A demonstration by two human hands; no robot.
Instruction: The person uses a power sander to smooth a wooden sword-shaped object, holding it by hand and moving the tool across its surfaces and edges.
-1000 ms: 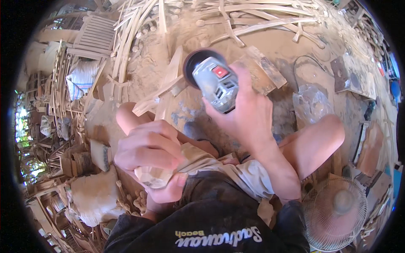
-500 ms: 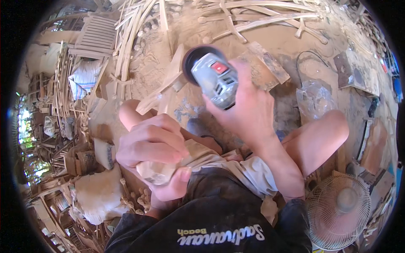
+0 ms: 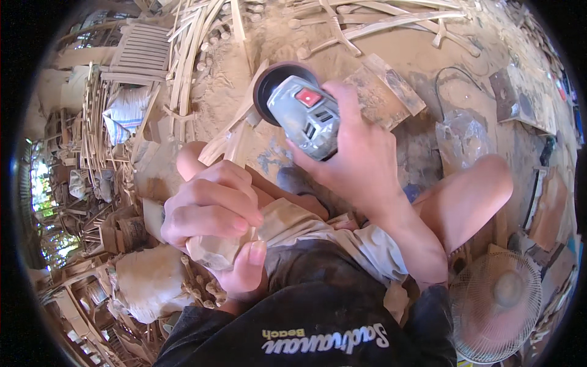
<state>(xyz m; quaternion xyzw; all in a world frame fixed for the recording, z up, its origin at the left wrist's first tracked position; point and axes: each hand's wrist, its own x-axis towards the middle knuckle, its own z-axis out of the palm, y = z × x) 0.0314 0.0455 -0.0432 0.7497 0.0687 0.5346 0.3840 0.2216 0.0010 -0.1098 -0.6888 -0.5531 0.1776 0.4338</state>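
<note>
Head view, the only one: a fair strip of dusty floor [image 3: 275, 46] runs between the grinder [image 3: 304, 119] and the curved wooden pieces [image 3: 397, 27] up top. Right side's tighter, with a flat board [image 3: 385, 92] near the tool, then a crumpled plastic bag [image 3: 461, 137] just past the bent knee [image 3: 489, 177]. The fan [image 3: 498, 306] sits low right, well apart from the tool. The grinder's round disc [image 3: 263, 92] overlaps some wood strips at its left edge; can't tell if they touch.

Pose-wise, the right hand [image 3: 367, 153] comes up and inward, fingers wrapped round the grinder body, thumb on its near-left side. The left hand [image 3: 214, 208] is over the lap, fingers curled and thumb pinching a pale faceted chunk [image 3: 211, 251], well apart from the disc.
</note>
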